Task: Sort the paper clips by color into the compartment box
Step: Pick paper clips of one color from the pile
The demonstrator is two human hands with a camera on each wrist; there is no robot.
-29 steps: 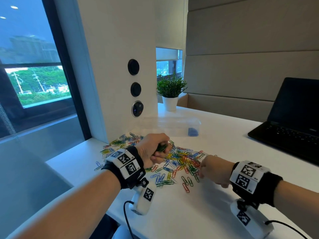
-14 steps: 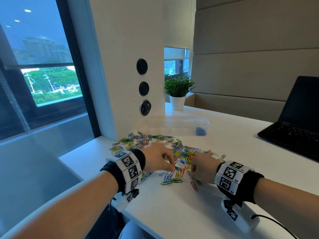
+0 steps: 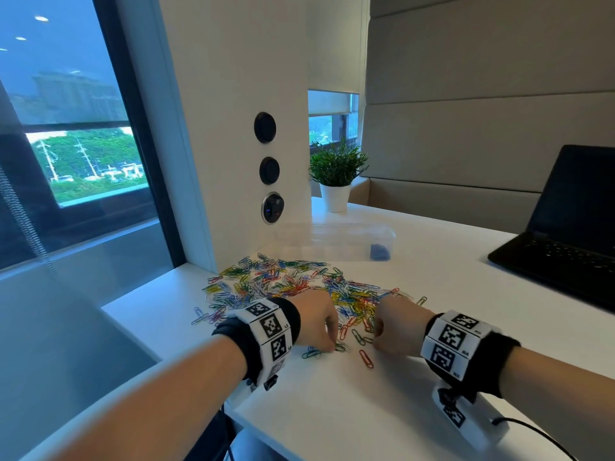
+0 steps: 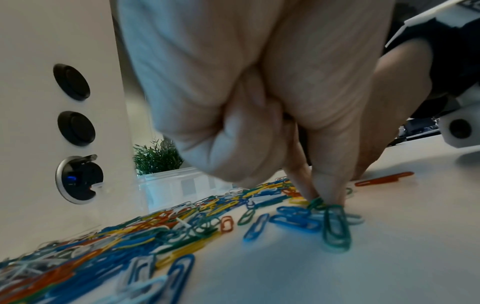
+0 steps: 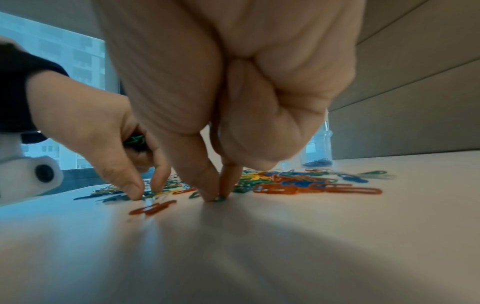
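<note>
A spread of mixed-colour paper clips (image 3: 293,287) lies on the white table (image 3: 332,410). Behind it stands the clear compartment box (image 3: 336,241), with blue clips (image 3: 379,252) in its right end cell. My left hand (image 3: 331,347) is down at the near edge of the pile. Its thumb and forefinger pinch a green clip (image 4: 335,226), and more green clips (image 5: 135,139) are bunched in its curled fingers. My right hand (image 3: 376,337) is just to the right, fingertips (image 5: 207,193) pinching a green clip (image 5: 220,198) on the table.
An open black laptop (image 3: 565,234) sits at the right. A potted plant (image 3: 336,174) stands behind the box. A white pillar with round sockets (image 3: 268,169) rises at the back left. A lone red clip (image 3: 366,358) lies near my hands. The table edge runs along the left.
My left hand came down from above the pile to the table, still holding green clips. My right hand shifted left and nearer to it. Both now pinch clips at the pile's near edge.
</note>
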